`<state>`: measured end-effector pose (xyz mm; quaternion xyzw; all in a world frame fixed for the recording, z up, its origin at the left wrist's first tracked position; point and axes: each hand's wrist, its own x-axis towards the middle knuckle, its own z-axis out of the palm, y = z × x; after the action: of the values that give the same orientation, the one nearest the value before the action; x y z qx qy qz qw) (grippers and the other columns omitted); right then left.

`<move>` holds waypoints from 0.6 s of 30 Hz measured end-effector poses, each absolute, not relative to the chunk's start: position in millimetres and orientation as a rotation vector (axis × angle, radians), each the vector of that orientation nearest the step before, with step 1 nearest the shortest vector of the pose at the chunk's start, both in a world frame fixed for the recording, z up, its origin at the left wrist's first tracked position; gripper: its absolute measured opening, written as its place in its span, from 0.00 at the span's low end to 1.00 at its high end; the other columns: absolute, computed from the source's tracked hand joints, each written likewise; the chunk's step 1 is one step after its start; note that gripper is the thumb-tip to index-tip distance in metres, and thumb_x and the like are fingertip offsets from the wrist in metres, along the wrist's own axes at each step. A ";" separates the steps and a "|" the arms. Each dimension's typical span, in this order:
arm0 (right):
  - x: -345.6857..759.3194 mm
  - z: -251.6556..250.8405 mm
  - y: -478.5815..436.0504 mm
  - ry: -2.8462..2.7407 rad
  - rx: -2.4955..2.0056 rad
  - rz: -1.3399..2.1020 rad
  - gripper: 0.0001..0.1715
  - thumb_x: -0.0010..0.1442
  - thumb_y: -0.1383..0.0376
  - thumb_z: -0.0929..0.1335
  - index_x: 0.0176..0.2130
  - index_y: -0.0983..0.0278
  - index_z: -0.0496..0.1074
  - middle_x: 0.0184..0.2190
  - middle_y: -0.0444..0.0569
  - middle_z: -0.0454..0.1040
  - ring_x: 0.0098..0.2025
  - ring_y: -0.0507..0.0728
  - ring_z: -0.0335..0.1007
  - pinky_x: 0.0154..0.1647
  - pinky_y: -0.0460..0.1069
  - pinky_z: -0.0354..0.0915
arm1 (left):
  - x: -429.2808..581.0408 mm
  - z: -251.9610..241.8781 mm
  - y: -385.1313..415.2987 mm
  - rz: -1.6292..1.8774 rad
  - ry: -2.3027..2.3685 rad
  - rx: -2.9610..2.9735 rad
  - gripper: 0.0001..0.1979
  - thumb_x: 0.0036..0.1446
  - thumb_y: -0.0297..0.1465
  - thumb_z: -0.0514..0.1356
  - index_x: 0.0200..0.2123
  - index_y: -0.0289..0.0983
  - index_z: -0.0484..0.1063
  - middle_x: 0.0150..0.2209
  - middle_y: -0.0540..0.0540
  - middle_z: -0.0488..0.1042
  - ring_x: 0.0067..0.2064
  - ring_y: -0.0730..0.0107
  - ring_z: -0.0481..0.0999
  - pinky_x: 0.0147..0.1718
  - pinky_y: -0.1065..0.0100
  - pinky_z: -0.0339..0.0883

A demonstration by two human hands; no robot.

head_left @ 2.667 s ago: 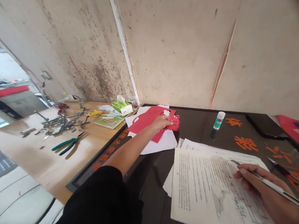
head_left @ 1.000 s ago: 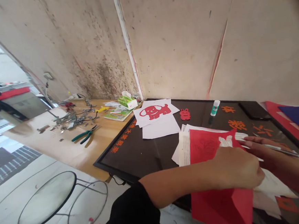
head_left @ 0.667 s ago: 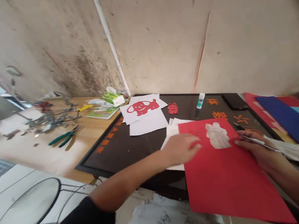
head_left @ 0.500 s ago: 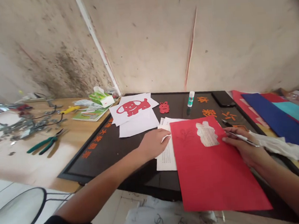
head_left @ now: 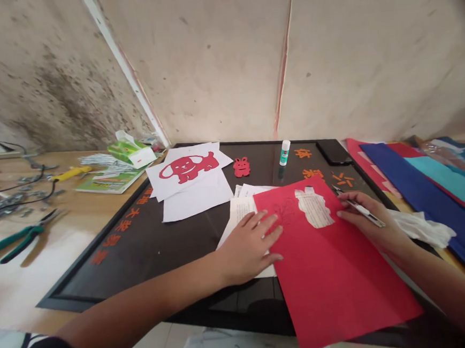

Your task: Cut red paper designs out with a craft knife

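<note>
A large sheet of red paper [head_left: 338, 283] lies over printed sheets [head_left: 242, 208] and hangs past the table's front edge. Near its top is a cut-out hole [head_left: 314, 208] with print showing through, and left of that a faint pencil drawing [head_left: 286, 210]. My left hand [head_left: 248, 248] rests with spread fingers on the red paper's left edge. In my right hand [head_left: 367, 219], at the paper's right edge, is a slim silver craft knife [head_left: 364, 213], its blade pointing up and left.
Beyond the paper are a small red animal cut-out [head_left: 241, 167], a glue stick [head_left: 284, 153] and a phone [head_left: 334, 152]. A red dog cut-out [head_left: 189, 167] lies on white sheets at left. Green-handled pliers [head_left: 16, 242] sit far left; coloured papers [head_left: 414, 181] and crumpled tissue [head_left: 422, 229] are at right.
My left hand has gone from curled beside the sheet to spread flat on its left edge. The view has turned slightly right. My right hand still holds the craft knife.
</note>
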<state>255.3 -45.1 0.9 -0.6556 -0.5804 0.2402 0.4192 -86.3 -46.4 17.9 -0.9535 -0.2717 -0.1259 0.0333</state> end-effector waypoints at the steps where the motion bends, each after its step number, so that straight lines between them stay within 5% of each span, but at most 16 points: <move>1: 253.4 0.4 -43.9 -1.420 -1.629 0.626 0.22 0.51 0.54 0.73 0.44 0.58 0.72 0.38 0.48 0.74 0.42 0.61 0.72 0.49 0.58 0.66 | -94.6 15.7 -51.3 -0.406 -0.910 -2.892 0.25 0.67 0.44 0.53 0.58 0.31 0.68 0.61 0.33 0.67 0.63 0.47 0.65 0.61 0.48 0.61; 5: 242.1 -7.4 -41.4 -1.138 -1.518 0.781 0.22 0.46 0.56 0.76 0.41 0.57 0.73 0.35 0.45 0.74 0.42 0.59 0.72 0.46 0.53 0.68 | -125.7 5.9 -76.6 -0.381 -1.004 -2.879 0.20 0.70 0.39 0.50 0.50 0.31 0.74 0.55 0.36 0.74 0.60 0.52 0.70 0.60 0.52 0.63; 11: 240.2 -19.4 -49.5 -1.000 -1.516 0.851 0.22 0.46 0.56 0.77 0.40 0.57 0.72 0.36 0.46 0.76 0.39 0.58 0.74 0.38 0.51 0.70 | -126.0 -1.5 -117.7 -0.382 -0.869 -2.998 0.25 0.68 0.46 0.50 0.56 0.34 0.70 0.58 0.39 0.72 0.61 0.52 0.69 0.63 0.48 0.59; 18: 230.1 41.5 -88.0 -1.399 -1.766 0.281 0.19 0.53 0.51 0.72 0.41 0.58 0.69 0.38 0.53 0.78 0.40 0.65 0.75 0.46 0.60 0.68 | -121.0 -0.7 -106.9 -0.377 -0.845 -3.107 0.23 0.68 0.45 0.52 0.57 0.35 0.69 0.61 0.39 0.69 0.62 0.54 0.67 0.61 0.51 0.63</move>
<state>230.1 -88.0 41.5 -0.7053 -0.5587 0.1123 0.4216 -121.0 -106.9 -0.7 -0.9572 -0.2605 -0.1161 -0.0501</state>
